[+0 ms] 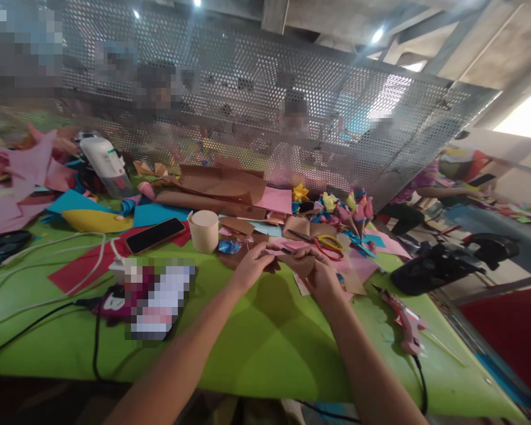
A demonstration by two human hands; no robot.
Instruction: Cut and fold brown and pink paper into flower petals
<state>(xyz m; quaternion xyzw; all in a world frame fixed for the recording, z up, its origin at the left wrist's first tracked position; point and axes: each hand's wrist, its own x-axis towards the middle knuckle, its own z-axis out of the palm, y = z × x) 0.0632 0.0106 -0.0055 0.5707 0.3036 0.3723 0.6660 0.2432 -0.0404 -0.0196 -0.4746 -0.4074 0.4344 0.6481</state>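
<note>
Over the front middle of the green table (265, 348), my left hand (253, 267) and my right hand (322, 276) are raised close together. Between them is a small folded piece of brown paper (303, 264) with a pink part towards the left. My left fingers pinch its left end, while my right fingers curl round the right side. A small dark spot shows on the piece between the fingertips; what it is I cannot make out. Just behind my right hand lie scissors (330, 245) with yellow and red handles, on paper scraps.
A pink glue gun (409, 327) and a black camera (429, 268) lie right. Left are a phone (155, 235), a cream paper roll (205, 231), cables and a power strip (115, 302). Paper flowers (336, 203) and brown sheets (221, 186) stretch along the perforated metal screen (248, 100).
</note>
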